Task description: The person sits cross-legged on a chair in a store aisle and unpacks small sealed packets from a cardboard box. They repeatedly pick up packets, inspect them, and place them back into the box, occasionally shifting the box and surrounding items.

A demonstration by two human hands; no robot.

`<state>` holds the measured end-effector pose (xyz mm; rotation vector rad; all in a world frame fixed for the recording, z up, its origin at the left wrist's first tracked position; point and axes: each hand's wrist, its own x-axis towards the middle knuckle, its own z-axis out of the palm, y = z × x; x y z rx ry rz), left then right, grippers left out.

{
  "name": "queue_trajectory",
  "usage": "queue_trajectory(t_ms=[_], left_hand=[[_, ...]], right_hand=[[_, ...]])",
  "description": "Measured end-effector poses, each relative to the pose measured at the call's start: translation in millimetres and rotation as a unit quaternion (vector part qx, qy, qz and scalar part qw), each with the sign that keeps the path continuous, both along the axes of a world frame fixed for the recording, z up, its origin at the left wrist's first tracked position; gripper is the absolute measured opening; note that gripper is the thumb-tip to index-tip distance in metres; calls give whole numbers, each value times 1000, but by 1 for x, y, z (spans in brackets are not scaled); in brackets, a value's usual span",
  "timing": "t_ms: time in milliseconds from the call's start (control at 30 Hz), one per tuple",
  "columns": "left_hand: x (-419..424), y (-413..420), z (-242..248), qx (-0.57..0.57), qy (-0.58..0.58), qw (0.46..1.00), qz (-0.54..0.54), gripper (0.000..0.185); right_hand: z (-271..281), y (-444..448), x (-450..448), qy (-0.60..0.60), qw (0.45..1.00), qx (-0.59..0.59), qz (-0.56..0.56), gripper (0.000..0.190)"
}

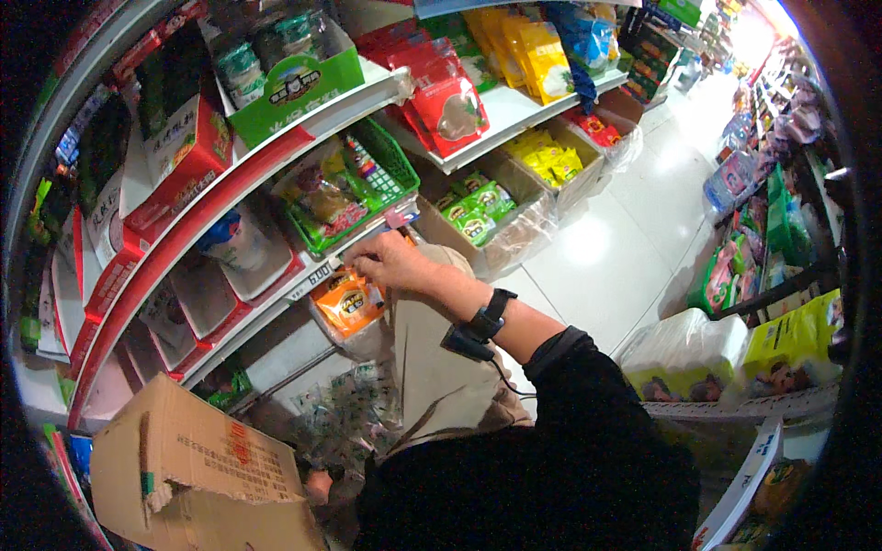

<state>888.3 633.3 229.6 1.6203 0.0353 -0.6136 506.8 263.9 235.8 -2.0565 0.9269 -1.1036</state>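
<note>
At the front edge of the shelf, beside the price strip (318, 274), is my right hand (391, 262) with its fingers curled. Whether something small is between those fingers I cannot tell. Orange packets (350, 303) lie in a container just below it, and a green plastic basket (406, 180) of bagged goods sits above. A large torn cardboard box (220, 454) is tilted at the lower left. My left hand (318, 485) shows only in a small part at the box's right side, supporting it; the rest is hidden.
Open cartons with green packets (479, 210) and yellow packets (548, 158) stand on the floor along the shelving. Clear plastic bags (351, 399) lie low beside my legs. Wrapped tissue packs (682, 351) are on the right shelf, across the tiled aisle (620, 227).
</note>
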Motion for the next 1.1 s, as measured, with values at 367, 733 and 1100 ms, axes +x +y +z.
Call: queue_trajectory(t_ms=[367, 733, 1100], left_hand=[[37, 76, 25, -144, 28, 987, 71, 39], [58, 96, 11, -41, 68, 997, 1, 45], [69, 63, 97, 184, -114, 966, -142, 49]], right_hand=[[1, 7, -5, 55, 987, 151, 9, 21], [18, 12, 45, 21, 947, 255, 195, 26], [-16, 93, 182, -45, 818, 351, 453, 53]])
